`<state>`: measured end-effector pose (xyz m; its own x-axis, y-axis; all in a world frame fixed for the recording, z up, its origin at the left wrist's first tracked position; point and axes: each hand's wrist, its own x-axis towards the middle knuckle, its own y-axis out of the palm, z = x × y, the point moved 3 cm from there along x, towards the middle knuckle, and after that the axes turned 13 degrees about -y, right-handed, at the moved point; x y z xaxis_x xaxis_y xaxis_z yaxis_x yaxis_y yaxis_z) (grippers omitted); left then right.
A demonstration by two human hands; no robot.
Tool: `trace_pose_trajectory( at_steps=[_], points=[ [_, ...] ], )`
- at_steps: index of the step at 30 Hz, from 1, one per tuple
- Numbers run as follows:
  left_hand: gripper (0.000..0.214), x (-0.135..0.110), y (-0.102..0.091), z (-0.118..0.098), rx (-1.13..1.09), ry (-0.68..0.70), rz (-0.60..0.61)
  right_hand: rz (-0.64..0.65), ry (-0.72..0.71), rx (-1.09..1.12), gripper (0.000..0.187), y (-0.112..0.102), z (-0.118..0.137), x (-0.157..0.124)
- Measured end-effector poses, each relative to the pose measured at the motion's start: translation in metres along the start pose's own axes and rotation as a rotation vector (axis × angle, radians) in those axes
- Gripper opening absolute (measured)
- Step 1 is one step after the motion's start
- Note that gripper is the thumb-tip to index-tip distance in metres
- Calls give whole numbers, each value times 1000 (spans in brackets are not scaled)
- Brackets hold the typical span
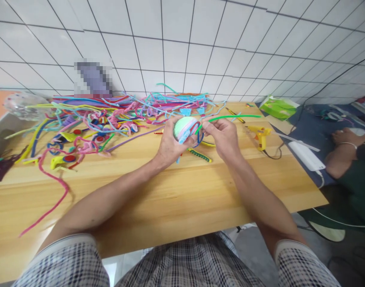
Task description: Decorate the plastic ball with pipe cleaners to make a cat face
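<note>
My left hand [170, 143] grips a ball [184, 127] wound from pale green, pink and blue pipe cleaners, held just above the wooden table [182, 199]. My right hand [222, 133] pinches a green pipe cleaner [230, 117] close to the ball; its free end runs out to the right. Both hands meet at the table's middle, near its far half.
A big tangle of coloured pipe cleaners [110, 115] covers the table's far left. A yellow glue gun [260, 133] lies to the right with its cord. A green-black stick [200, 155] lies under my hands. Another person's arm [344, 151] rests at the far right. A tiled wall stands behind.
</note>
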<state>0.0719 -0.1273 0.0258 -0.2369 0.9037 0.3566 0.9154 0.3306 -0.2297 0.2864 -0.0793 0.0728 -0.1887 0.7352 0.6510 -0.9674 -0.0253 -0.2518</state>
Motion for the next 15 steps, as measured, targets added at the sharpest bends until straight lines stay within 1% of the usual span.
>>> trace_pose_trajectory(
  at_steps=[1, 2, 4, 6, 7, 8, 9, 11, 13, 15],
  points=[
    [77, 0, 1, 0, -4, -6, 15, 16, -7, -15, 38, 0, 0, 0],
    [76, -1, 2, 1, -6, -17, 29, 36, -49, -75, 34, 0, 2, -2],
    [75, -1, 4, 3, -5, -42, 45, 92, -206, -255, 27, 2, 11, -10],
    [74, -1, 6, 6, -11, -63, 49, 176, -364, -389, 31, 6, 21, -18],
    [74, -1, 6, 7, -17, -72, 49, 205, -400, -416, 34, 7, 23, -20],
    [73, -1, 7, 9, -22, -82, 49, 210, -390, -417, 34, 7, 24, -20],
    [72, -1, 7, 10, -27, -91, 49, 191, -334, -394, 32, 5, 22, -18],
    [72, -1, 8, 12, -28, -103, 52, 122, -143, -280, 27, -1, 12, -11],
    [75, -1, 9, 13, -26, -109, 65, 90, 35, -119, 32, -4, 1, -3],
    [76, -2, 9, 14, -26, -120, 93, 106, 110, -4, 37, -5, -5, 1]
  ],
)
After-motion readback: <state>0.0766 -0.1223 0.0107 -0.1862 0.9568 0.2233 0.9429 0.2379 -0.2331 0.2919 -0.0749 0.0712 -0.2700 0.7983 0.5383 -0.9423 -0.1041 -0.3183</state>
